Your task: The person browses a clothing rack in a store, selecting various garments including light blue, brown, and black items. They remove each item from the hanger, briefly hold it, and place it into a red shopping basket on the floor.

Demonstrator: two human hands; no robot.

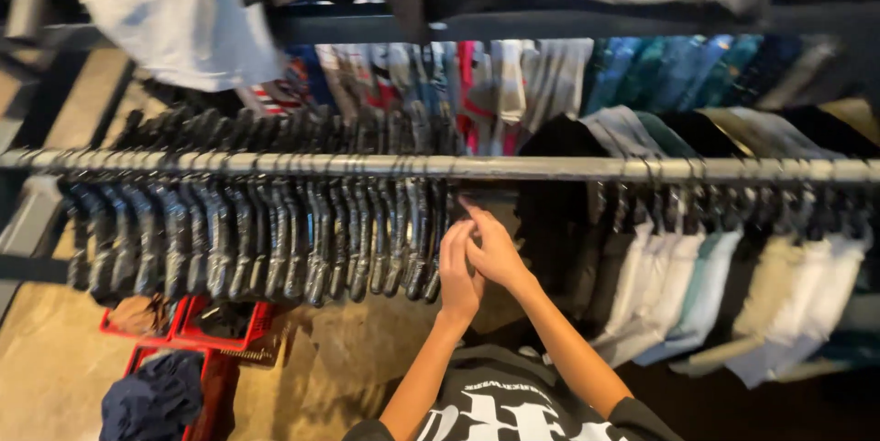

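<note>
While beside the hangers [275, 239], hands [477, 259] just right.

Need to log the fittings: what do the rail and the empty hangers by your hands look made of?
The rail looks like metal: grey, a dull sheen along its length. The empty hangers look like black plastic, glossy with highlights, though motion blur leaves that open.

Free gap under rail [513, 167] btwn empty hangers [266, 239] & hung shirts [678, 285].
</note>
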